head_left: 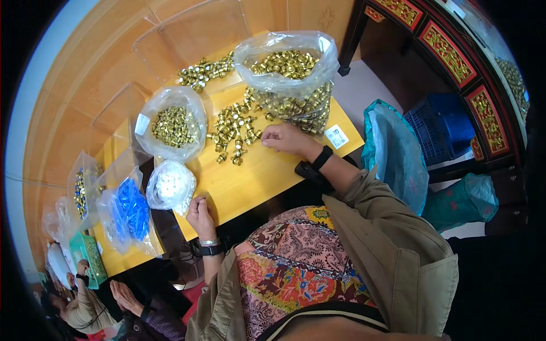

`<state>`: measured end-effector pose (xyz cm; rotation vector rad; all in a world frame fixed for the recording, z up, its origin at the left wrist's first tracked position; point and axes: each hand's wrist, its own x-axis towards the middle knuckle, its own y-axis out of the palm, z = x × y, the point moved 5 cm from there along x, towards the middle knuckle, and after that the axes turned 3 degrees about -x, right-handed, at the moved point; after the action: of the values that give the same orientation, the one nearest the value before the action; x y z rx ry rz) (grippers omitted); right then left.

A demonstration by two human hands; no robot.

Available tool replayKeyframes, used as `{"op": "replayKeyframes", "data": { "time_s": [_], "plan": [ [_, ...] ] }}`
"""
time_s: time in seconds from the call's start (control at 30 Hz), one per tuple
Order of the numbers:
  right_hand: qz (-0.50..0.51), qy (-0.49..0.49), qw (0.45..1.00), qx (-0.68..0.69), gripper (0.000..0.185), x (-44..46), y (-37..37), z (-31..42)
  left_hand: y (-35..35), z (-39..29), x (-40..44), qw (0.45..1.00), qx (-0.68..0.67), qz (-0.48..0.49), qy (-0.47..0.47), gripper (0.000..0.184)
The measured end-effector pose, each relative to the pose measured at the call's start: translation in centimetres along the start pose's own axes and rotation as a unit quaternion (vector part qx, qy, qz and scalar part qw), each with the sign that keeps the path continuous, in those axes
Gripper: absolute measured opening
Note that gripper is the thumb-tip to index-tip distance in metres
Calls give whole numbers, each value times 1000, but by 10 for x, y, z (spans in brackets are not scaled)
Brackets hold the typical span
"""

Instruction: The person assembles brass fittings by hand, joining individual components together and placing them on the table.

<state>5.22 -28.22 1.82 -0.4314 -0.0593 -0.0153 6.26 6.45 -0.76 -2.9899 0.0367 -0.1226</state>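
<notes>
While the left hand (200, 219) curls near the bag of white pieces (170, 184), right hand (282, 138) curls beside brass fittings (228, 126); any pinch: cannot tell.

With our right forearm (343, 174) stretched over the near edge of the table (244, 187), we curl our right hand (281, 140) palm-inward, fingers bent toward the thumb, while our left hand (199, 218) is loosely fisted by that edge, wrist banded.

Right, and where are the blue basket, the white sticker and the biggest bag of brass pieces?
Blue basket (442, 126): head view, its side wall.
White sticker (336, 136): head view, its middle.
Biggest bag (327, 55): head view, right side of its folded-down top.
</notes>
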Motion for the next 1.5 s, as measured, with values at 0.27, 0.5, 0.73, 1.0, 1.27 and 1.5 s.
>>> {"op": "replayKeyframes", "data": {
  "time_s": [0.27, 0.5, 0.73, 1.0, 1.27, 1.5],
  "plan": [
    [-239, -395, 886, -52, 26, -61, -78, 241, 0, -6, -4, 999, 24, -1, 34, 12],
    [-230, -607, 759, 38, 35, -91, -139, 333, 0, -7, -2, 998, 30, 5, 54, 12],
    [-206, -633, 740, 99, 35, -83, -163, 345, 1, -27, -7, 992, 91, -4, 84, 16],
    [-185, -659, 720, 119, 36, -73, -198, 369, 2, -46, -10, 992, 94, -17, 84, 14],
    [-166, -653, 729, 119, 37, -68, -198, 372, 2, -38, -9, 991, 94, -39, 86, 16],
    [-148, -640, 741, 139, 38, -65, -171, 357, 1, -32, -7, 991, 105, -13, 77, 15]
  ]
}}
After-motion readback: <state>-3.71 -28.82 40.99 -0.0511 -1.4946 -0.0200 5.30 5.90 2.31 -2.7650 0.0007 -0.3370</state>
